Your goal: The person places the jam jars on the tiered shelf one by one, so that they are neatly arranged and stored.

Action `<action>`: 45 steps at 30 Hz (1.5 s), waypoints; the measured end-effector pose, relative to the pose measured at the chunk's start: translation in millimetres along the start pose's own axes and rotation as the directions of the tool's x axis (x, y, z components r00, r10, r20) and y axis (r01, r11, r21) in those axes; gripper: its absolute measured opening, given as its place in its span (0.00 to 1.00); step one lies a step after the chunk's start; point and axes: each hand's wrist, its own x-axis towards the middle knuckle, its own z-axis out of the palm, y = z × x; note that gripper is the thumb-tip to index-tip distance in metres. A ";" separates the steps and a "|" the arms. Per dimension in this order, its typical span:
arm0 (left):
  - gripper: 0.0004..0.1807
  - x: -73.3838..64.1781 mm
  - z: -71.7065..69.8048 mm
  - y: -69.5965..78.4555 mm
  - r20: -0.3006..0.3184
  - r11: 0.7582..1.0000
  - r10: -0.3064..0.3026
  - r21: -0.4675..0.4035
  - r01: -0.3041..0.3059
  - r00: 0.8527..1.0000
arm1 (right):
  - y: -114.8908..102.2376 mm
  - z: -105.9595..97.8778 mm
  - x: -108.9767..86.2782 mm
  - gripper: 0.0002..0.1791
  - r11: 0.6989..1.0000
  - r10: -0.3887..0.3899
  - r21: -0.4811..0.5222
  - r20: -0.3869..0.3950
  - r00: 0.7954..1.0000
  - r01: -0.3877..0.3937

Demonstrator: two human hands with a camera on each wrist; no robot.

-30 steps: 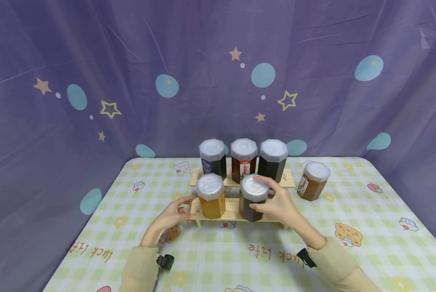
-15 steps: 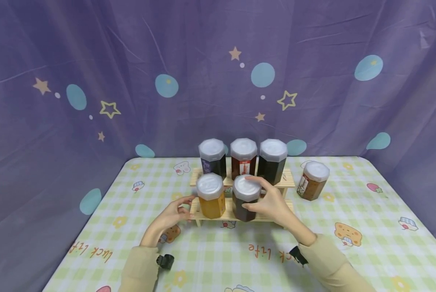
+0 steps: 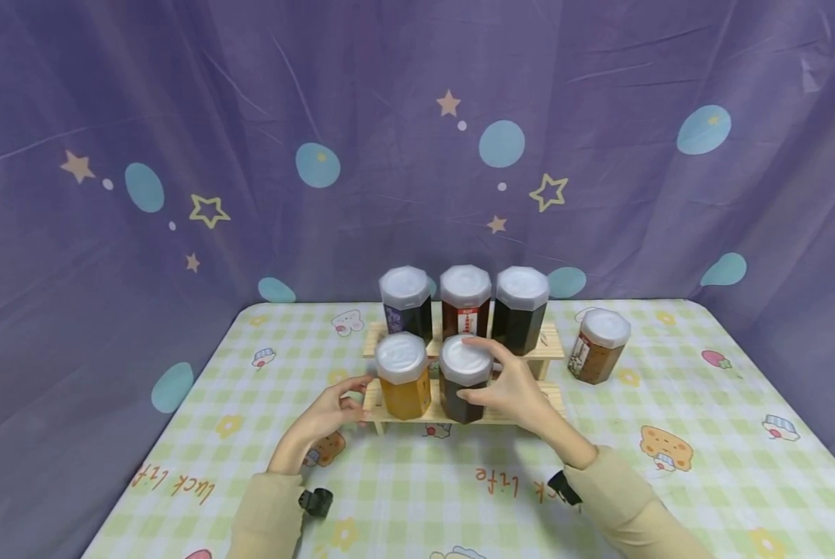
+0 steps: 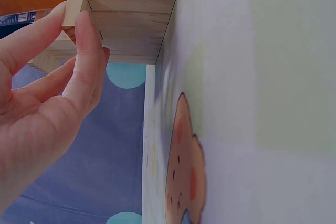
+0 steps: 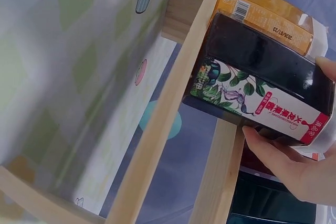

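My right hand (image 3: 511, 388) grips a dark octagonal jar (image 3: 459, 407) with a white lid, thumb and fingers around its sides. The jar stands upright on the lower step of a two-tier wooden rack (image 3: 553, 397), close beside an amber jar (image 3: 406, 397). In the right wrist view, the dark jar (image 5: 257, 59) shows a leafy label with red print. My left hand (image 3: 329, 407) is at the rack's left end. In the left wrist view its thumb and fingers pinch the end of the lower step (image 4: 77, 1).
On the upper step stand three white-lidded jars: a dark one with a purple label (image 3: 408, 314), a reddish-brown one (image 3: 466, 314) and a black one (image 3: 518, 322). A brown jar (image 3: 599, 357) stands on the checked tablecloth (image 3: 669, 396) right of the rack. A purple curtain (image 3: 389, 93) hangs behind.
My right hand has slid the dark jar leftward along the lower step, up beside the amber jar. The left hand has stayed at the rack's end.
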 end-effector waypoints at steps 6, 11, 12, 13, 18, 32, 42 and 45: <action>0.33 0.3 -0.4 1.6 0.001 1.000 -0.001 -0.003 0.001 1.000 | -0.4 0.3 0.8 0.39 1.000 0.012 0.027 0.018 1.000 -0.013; 0.33 -0.3 -0.6 2.7 0.007 1.000 -0.003 -0.006 0.003 1.000 | 0.2 -0.4 1.4 0.39 1.000 0.003 0.000 0.036 0.999 -0.003; 0.33 -0.5 -0.5 2.7 0.008 1.000 -0.004 -0.008 0.004 1.000 | 0.1 -0.7 1.3 0.40 1.000 -0.004 -0.011 0.042 0.999 0.004; 0.33 -0.8 -0.4 2.8 0.010 1.000 -0.003 -0.009 0.003 1.000 | 0.2 -1.1 1.2 0.40 1.000 -0.009 -0.012 0.051 0.999 0.010; 0.34 -2.0 0.1 2.1 0.008 1.000 -0.001 -0.012 0.001 1.000 | 0.2 -4.1 -0.8 0.40 0.999 -0.033 -0.014 0.105 0.994 0.034; 0.34 -0.6 0.4 0.5 -0.006 1.000 -0.002 -0.004 0.002 1.000 | 5.0 -24.4 -7.6 0.26 0.994 -0.093 0.075 0.119 0.989 0.085; 0.34 0.2 0.9 -1.3 0.004 1.000 0.002 -0.017 -0.002 1.000 | 11.6 -49.2 -10.4 0.16 0.993 -0.107 0.067 0.119 0.987 0.100; 0.33 0.2 0.4 -0.8 0.000 1.000 0.000 -0.018 0.000 1.000 | 14.4 -57.9 -10.2 0.16 0.996 -0.087 0.027 0.115 0.990 0.084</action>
